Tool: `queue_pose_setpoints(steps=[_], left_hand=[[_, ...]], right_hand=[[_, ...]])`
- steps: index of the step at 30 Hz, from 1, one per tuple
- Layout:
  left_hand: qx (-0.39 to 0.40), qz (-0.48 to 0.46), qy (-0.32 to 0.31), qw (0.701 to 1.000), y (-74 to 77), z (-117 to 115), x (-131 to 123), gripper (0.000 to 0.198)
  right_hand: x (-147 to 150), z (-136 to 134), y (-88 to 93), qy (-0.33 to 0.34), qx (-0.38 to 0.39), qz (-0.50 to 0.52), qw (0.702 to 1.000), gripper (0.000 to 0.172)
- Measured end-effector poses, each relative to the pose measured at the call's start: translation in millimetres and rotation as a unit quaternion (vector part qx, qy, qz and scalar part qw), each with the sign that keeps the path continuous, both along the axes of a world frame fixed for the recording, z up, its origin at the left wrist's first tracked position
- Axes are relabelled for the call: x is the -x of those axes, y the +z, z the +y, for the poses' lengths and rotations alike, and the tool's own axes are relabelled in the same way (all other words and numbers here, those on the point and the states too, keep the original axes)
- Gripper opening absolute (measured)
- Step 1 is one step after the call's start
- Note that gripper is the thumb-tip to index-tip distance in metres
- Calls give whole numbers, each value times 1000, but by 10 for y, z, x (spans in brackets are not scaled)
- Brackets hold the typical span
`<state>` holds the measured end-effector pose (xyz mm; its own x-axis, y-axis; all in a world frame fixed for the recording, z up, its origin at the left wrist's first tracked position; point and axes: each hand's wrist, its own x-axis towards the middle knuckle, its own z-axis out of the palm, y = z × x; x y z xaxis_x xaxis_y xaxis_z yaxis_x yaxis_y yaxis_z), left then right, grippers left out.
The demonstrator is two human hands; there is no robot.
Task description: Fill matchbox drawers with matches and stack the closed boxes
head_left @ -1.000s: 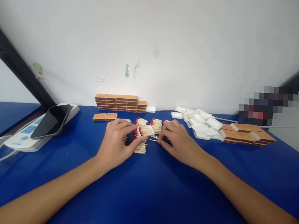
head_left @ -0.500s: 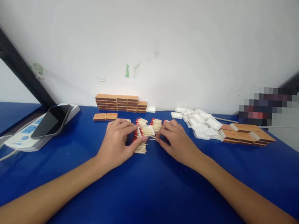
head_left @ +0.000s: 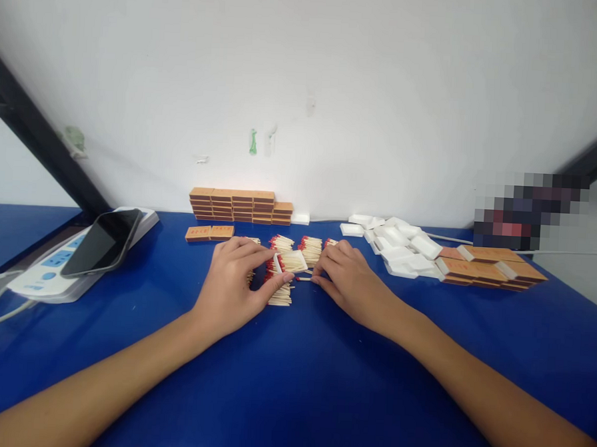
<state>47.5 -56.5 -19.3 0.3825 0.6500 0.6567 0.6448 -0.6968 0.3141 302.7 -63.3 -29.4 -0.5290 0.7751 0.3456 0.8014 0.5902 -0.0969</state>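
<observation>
My left hand (head_left: 238, 274) is closed around a small white matchbox tray (head_left: 301, 258), gripping it between thumb and fingers. Matches with red heads lie inside the tray, which is tilted. To its right, my right hand (head_left: 348, 276) has thumb and fingertips pinched at the tail of a match (head_left: 303, 279), its red head pointing left. Beneath and around the tray are piles of loose matches (head_left: 279, 301). Another match pile (head_left: 311, 245) sits just behind, and part of the matches is hidden by both hands.
Closed orange matchboxes (head_left: 232, 205) are stacked against the wall, with two matchboxes (head_left: 209, 233) in front. White trays (head_left: 397, 242) are heaped right of centre beside orange matchbox sleeves (head_left: 491, 268). A phone (head_left: 102, 243) rests on a power strip (head_left: 50, 280) at left.
My right fingers have drawn closer together at the match, whose red head now shows more plainly. The left hand and the tray have hardly moved.
</observation>
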Motion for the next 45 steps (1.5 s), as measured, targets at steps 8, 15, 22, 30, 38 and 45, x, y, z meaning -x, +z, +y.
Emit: queue_pose_setpoints(steps=[8,15,22,30,38,45], left_hand=[[9,16,7,1000,12,6,8,29],[8,19,-13,1000,7,-4,7,27],[5,21,-16,1000,-12,-6,10,30],[-18,23,-43,999,-11,-33,-4,29],[-22,26,-40,999,-22,-23,1,31],[-20,23,-54,998,-13,-42,-13,31]], right_hand=[[-168,24,131,-20,-91,39,995,14],[-126,-8,197,-32,-116,96,988,14],[-39,-60,217,-15,-131,140,981,10],[70,-116,189,6,-105,135,985,10],[60,-125,191,12,-103,134,986,9],[94,-161,207,21,-92,123,988,10]])
